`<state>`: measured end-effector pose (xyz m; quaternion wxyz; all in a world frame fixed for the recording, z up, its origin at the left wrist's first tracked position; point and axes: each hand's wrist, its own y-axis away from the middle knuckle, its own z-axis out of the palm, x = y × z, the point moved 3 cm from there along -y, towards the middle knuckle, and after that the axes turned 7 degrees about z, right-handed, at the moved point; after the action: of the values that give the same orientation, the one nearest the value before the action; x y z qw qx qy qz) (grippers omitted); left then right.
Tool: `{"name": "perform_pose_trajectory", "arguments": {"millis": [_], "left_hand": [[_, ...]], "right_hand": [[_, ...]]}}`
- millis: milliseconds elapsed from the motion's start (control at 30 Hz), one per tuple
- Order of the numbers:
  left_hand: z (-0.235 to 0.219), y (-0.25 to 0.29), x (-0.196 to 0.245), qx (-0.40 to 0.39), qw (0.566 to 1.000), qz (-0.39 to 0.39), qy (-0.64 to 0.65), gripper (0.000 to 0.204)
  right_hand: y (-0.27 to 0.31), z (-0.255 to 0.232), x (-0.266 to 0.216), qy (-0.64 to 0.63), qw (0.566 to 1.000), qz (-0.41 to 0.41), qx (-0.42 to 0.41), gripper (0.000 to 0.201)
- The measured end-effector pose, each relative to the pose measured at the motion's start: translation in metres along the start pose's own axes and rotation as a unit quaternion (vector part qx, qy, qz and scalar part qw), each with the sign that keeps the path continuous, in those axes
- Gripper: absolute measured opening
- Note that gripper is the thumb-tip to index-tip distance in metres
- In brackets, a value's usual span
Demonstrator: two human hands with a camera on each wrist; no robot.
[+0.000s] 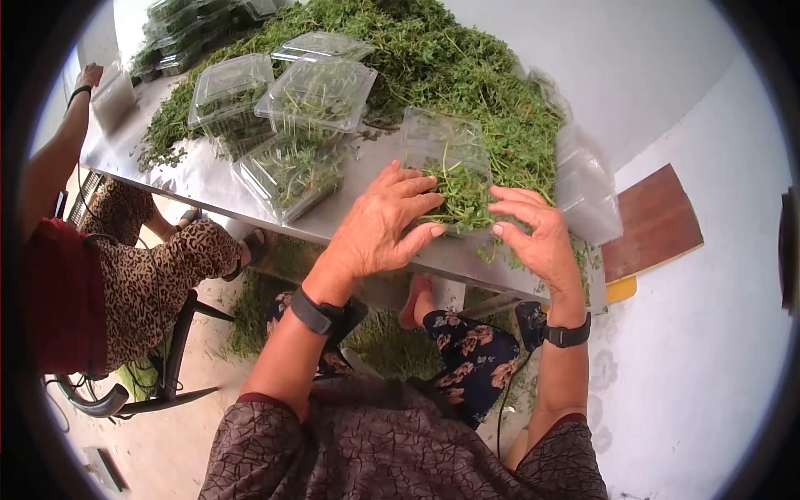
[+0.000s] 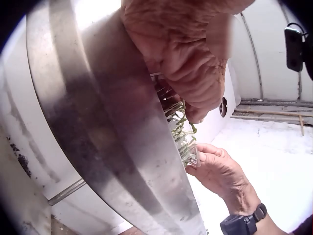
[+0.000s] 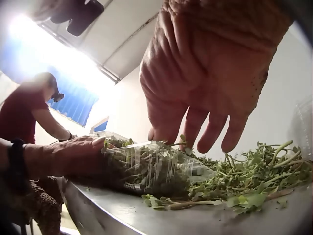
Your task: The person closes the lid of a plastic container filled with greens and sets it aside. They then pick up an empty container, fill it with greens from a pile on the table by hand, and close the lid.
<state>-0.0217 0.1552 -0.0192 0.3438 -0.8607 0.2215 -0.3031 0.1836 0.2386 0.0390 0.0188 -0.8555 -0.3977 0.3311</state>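
Note:
Between my two hands an open clear plastic clamshell box, loaded with leafy green sprigs, stands at the metal table's near edge. Its lid is tipped back on the far side. My left hand lies along the box's left side, fingers extended over the rim and touching the greens. On the other side, my right hand reaches down with spread, fairly straight fingers at the right rim; in the right wrist view its fingertips touch the box and greens. Some stems stick out over the rim.
A big heap of loose greens covers the table's back. Filled clamshell boxes are piled left of my hands, with more stacked far left. Nested clear boxes stand at right. Another person's arm reaches over the table's left end.

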Motion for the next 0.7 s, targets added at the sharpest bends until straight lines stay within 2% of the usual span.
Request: {"name": "perform_pose_trajectory", "arguments": {"millis": [167,300,367,500,633,700], "left_hand": [[-0.001,0.000,0.002,0.000,1.000,-0.001,0.005,0.042],[0.000,0.000,0.001,-0.001,1.000,-0.002,0.010,0.041],[0.000,0.001,0.000,-0.001,1.000,-0.002,0.012,0.041],[0.001,0.001,0.000,-0.005,1.000,0.003,0.009,0.039],[0.000,0.001,0.000,-0.002,1.000,0.001,0.017,0.038],[0.000,0.001,0.000,0.002,1.000,0.004,0.016,0.038]], "right_hand": [[-0.010,0.005,0.003,-0.011,0.998,0.051,0.018,0.015],[-0.024,0.010,-0.003,0.035,0.996,0.083,0.022,0.014],[-0.031,0.014,-0.009,0.132,0.990,0.012,0.048,0.011],[-0.040,0.032,-0.004,0.232,0.972,0.030,0.032,0.012],[-0.035,0.030,-0.007,0.207,0.976,0.027,0.056,0.013],[-0.030,0.024,-0.013,0.198,0.976,-0.008,0.088,0.016]]}}
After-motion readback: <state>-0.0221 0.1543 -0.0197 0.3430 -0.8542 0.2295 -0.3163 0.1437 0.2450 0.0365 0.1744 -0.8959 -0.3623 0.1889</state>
